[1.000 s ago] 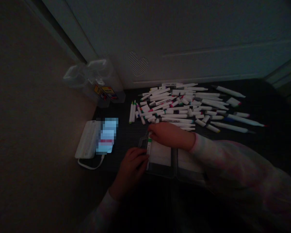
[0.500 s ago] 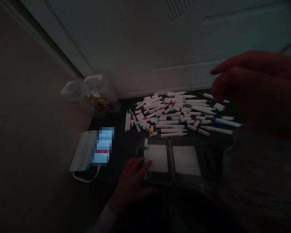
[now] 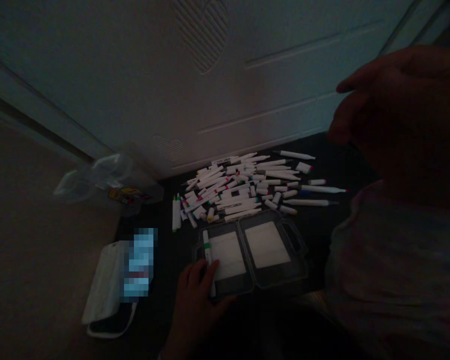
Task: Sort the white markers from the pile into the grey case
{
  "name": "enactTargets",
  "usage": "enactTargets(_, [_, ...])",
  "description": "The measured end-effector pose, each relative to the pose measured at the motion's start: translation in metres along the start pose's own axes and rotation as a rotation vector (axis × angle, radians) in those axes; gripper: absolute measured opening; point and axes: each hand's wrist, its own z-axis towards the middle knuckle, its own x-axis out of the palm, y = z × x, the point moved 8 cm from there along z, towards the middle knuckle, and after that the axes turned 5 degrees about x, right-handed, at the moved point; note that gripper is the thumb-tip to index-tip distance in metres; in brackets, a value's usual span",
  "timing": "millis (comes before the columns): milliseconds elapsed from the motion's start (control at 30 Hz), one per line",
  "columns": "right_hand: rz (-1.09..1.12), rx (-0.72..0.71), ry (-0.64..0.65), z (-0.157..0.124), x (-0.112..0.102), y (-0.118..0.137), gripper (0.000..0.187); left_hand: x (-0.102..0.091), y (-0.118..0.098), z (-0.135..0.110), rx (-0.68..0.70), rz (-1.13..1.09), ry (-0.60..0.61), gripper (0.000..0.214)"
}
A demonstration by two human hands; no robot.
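Observation:
My left hand [image 3: 195, 297] is at the left side of an open clear plastic case [image 3: 253, 287]. Its fingers close around the lower part of a white marker with a green band [image 3: 207, 245], which lies along the case's left edge. The thumb stretches along the near rim. White panels lie in both halves of the case. My right hand [image 3: 401, 110], dark and close to the camera, hangs raised at the right with fingers bent and apart; nothing shows in it.
Many loose white markers [image 3: 240, 185] are heaped behind the case. Two green-tipped markers [image 3: 176, 212] lie to the left of the heap. Clear plastic boxes [image 3: 135, 175] stand at the back left. A lit phone [image 3: 140, 262] and a white device with a cable [image 3: 103, 285] lie front left. A panelled door [image 3: 247, 95] rises behind.
The camera view has tilted and shifted, so the case and markers appear lower and further left. My left hand stays at the marker in the case. My right hand remains raised.

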Motion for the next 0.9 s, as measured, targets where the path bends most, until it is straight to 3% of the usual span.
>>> enactTargets(533, [0.011,0.028,0.012,0.0,0.003,-0.001,0.012,0.005,0.01,0.015,-0.13,0.023,-0.019,0.051])
enactTargets(900, [0.015,0.034,0.023,0.0,0.005,-0.003,0.01,-0.001,0.018,-0.006,0.003,-0.055,0.026,0.054])
